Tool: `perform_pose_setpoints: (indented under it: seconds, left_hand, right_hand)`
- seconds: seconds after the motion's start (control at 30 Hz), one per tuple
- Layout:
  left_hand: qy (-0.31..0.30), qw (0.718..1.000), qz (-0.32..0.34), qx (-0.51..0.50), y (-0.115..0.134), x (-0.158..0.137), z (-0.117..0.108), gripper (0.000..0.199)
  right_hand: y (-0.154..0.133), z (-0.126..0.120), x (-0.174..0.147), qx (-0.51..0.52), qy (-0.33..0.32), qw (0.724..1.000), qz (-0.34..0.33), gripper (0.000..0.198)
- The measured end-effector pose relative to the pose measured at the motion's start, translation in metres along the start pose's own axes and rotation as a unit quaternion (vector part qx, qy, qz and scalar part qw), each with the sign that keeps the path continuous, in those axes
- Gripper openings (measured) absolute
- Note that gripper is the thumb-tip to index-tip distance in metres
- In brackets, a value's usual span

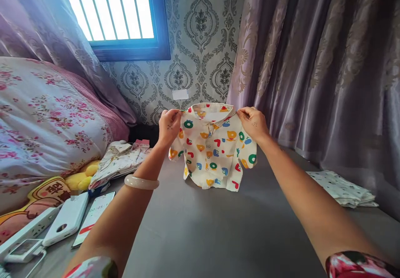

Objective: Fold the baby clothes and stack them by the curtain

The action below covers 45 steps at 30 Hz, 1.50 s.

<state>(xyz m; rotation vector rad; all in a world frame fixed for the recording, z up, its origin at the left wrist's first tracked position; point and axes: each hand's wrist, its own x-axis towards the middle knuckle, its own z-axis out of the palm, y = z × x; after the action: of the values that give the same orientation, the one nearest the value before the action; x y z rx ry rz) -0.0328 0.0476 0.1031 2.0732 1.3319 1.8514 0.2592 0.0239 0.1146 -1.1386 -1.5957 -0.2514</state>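
Note:
A small cream shirt (208, 149) with a colourful print of letters and shapes hangs spread between my hands, its collar at the top and its front facing me. My left hand (170, 124) pinches it at the shoulder on the left. At the opposite shoulder, my right hand (253, 123) grips the fabric between thumb and fingers. Both short sleeves droop outward, and the hem hangs low over the grey surface (187, 232); whether it touches is hard to tell.
Folded clothes (120, 161) are stacked on the left beside a yellow plush (83, 178). Nearer lie a phone (95, 215), a white power bank (67, 219) and a power strip (31, 232). A folded white garment (342, 188) rests at right, below the curtain (312, 70).

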Motion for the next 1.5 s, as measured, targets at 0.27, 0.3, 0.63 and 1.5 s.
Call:
perform_pose_setpoints:
  seconds: [0.27, 0.3, 0.63, 1.5]
  left_hand:
    - [0.144, 0.964, 0.132, 0.182, 0.009, -0.026, -0.010, 0.025]
    - [0.151, 0.960, 0.133, 0.195, 0.011, -0.029, -0.014, 0.025]
    - [0.187, 0.954, 0.133, 0.194, 0.057, -0.078, -0.080, 0.023]
    - [-0.118, 0.934, 0.055, 0.332, -0.046, -0.131, 0.002, 0.029]
  right_hand:
    - [-0.025, -0.009, -0.025, -0.178, 0.058, 0.978, -0.087, 0.038]
    - [-0.028, -0.012, -0.028, -0.190, 0.060, 0.975, -0.094, 0.039]
    - [-0.080, -0.063, -0.060, -0.220, 0.068, 0.961, -0.155, 0.037]
    - [-0.002, 0.026, -0.125, -0.306, -0.216, 0.925, -0.067, 0.036]
